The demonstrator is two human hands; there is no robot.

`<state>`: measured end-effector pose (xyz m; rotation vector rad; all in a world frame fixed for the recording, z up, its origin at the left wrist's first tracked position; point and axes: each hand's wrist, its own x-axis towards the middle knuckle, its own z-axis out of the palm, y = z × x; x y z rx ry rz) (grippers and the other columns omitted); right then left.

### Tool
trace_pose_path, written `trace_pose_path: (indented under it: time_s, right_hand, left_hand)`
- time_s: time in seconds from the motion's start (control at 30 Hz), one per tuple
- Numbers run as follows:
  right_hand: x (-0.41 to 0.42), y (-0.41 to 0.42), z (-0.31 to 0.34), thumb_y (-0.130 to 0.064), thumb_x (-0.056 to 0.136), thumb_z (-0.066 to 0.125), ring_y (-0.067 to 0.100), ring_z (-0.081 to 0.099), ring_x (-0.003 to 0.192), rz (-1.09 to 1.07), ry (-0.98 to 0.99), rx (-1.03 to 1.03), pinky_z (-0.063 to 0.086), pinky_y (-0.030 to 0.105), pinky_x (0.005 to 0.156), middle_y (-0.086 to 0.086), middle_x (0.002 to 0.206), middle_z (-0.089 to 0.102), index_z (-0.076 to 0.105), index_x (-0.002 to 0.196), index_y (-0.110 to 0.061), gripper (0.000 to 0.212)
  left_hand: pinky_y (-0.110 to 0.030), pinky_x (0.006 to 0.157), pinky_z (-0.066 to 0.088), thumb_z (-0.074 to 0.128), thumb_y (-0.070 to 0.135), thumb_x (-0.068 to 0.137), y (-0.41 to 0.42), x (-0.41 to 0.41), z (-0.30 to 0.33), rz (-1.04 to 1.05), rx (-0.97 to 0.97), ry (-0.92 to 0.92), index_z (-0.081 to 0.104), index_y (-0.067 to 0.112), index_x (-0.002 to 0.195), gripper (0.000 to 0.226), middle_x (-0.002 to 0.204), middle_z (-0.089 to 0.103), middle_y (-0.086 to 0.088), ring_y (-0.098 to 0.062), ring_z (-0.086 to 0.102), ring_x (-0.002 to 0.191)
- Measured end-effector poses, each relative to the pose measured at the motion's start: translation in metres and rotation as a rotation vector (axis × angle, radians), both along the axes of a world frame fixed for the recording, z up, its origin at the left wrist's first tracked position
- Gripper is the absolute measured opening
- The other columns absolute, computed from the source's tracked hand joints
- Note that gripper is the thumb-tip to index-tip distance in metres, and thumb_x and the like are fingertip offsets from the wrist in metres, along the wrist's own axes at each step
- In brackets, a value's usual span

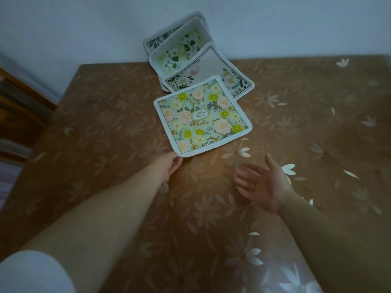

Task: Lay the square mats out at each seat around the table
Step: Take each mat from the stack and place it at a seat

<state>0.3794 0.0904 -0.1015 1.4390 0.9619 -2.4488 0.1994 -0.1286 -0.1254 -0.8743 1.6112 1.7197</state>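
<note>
Several square floral mats lie on the brown flower-patterned table. The nearest, a green mat with pink and yellow flowers, lies flat. My left hand pinches its near corner. Behind it a beige mat with a dark border overlaps a white-rimmed green mat, and another bordered mat leans against the wall. My right hand hovers above the table, palm up, fingers spread, holding nothing, to the right of the nearest mat.
A pale wall runs along the table's far edge. Wooden furniture stands off the table's left side. The tabletop has a glossy cover with reflections near the front right.
</note>
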Motion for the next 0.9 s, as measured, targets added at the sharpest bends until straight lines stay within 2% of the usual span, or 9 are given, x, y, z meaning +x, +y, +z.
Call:
trace_pose_path:
  time_s: [0.1,0.23,0.4,0.5,0.57,0.67,0.8,0.9]
  right_hand:
    - [0.001,-0.007,0.004,-0.067,0.102,0.038,0.036,0.068,0.117,0.001,0.001,-0.008,0.05,0.05,0.096,0.015,0.127,0.073,0.064,0.129,-0.014,0.064]
    - [0.009,-0.023,0.005,-0.065,0.104,0.036,0.035,0.065,0.124,-0.002,0.005,-0.029,0.048,0.051,0.104,0.015,0.134,0.07,0.059,0.137,-0.013,0.065]
    - [0.03,-0.052,-0.003,-0.064,0.104,0.037,0.033,0.069,0.117,0.025,-0.019,-0.017,0.05,0.048,0.098,0.012,0.129,0.073,0.063,0.129,-0.014,0.061]
    - [0.038,-0.07,-0.004,-0.063,0.104,0.038,0.031,0.07,0.116,0.035,-0.033,0.013,0.049,0.049,0.104,0.012,0.128,0.073,0.064,0.121,-0.016,0.057]
    - [0.039,-0.085,-0.003,-0.061,0.105,0.038,0.031,0.069,0.117,0.024,-0.042,0.035,0.051,0.048,0.101,0.013,0.129,0.072,0.063,0.125,-0.014,0.057]
    - [0.037,-0.115,0.001,-0.06,0.106,0.038,0.032,0.068,0.117,-0.011,-0.051,0.074,0.052,0.048,0.093,0.013,0.127,0.071,0.06,0.134,-0.012,0.06]
    - [0.036,-0.164,0.005,-0.059,0.105,0.041,0.029,0.071,0.108,-0.059,-0.053,0.139,0.055,0.045,0.083,0.011,0.119,0.074,0.063,0.128,-0.012,0.057]
    - [0.037,-0.201,0.005,-0.059,0.105,0.04,0.03,0.071,0.11,-0.058,-0.049,0.187,0.054,0.044,0.08,0.012,0.123,0.072,0.063,0.128,-0.012,0.058]
  left_hand:
    - [-0.025,0.068,0.06,0.067,-0.001,0.095,-0.012,0.012,0.007,-0.028,-0.027,-0.002,0.069,0.002,0.089,0.007,0.088,0.072,-0.011,-0.014,0.069,0.078]
    - [-0.031,0.069,0.063,0.068,-0.002,0.094,-0.054,0.035,0.021,-0.047,-0.139,0.001,0.069,-0.001,0.093,0.002,0.091,0.074,-0.016,-0.019,0.072,0.077]
    - [-0.025,0.057,0.063,0.071,-0.002,0.091,-0.126,0.054,0.034,-0.113,-0.231,-0.009,0.072,-0.001,0.095,0.004,0.077,0.08,-0.012,-0.015,0.076,0.069]
    - [-0.03,0.068,0.065,0.07,-0.001,0.093,-0.165,0.057,0.034,-0.162,-0.266,-0.001,0.072,-0.002,0.102,0.009,0.094,0.079,-0.016,-0.02,0.077,0.085]
    - [-0.031,0.071,0.065,0.07,-0.001,0.092,-0.187,0.056,0.032,-0.193,-0.275,-0.001,0.071,-0.002,0.105,0.013,0.099,0.079,-0.018,-0.022,0.077,0.094]
    - [-0.028,0.067,0.065,0.07,-0.001,0.092,-0.221,0.052,0.028,-0.263,-0.263,-0.012,0.071,-0.004,0.106,0.014,0.093,0.081,-0.02,-0.022,0.08,0.087]
    - [-0.026,0.061,0.064,0.072,-0.005,0.089,-0.271,0.044,0.023,-0.29,-0.245,-0.004,0.071,-0.006,0.103,0.014,0.095,0.08,-0.02,-0.023,0.079,0.085]
    - [-0.025,0.056,0.062,0.074,-0.006,0.088,-0.313,0.041,0.022,-0.301,-0.241,-0.001,0.071,-0.005,0.099,0.011,0.093,0.08,-0.02,-0.023,0.078,0.08]
